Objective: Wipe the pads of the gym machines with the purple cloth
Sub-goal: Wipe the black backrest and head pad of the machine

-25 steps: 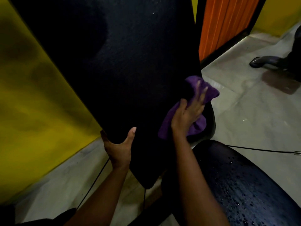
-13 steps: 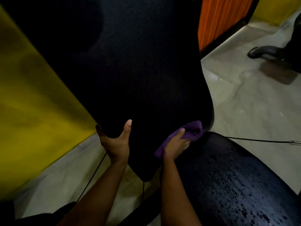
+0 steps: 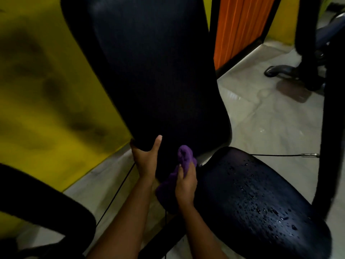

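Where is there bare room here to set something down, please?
The pale tiled floor is bare between the wet black seat pad and the orange ribbed panel. A narrower strip runs beside the yellow wall, crossed by a thin black cable. Crowded: below the upright black back pad, with left hand, right hand and purple cloth.

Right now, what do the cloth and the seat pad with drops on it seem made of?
The purple cloth: soft, fuzzy fabric, likely microfibre; it bunches in the right hand. The seat pad: smooth, glossy black covering, probably vinyl; water drops bead on it.
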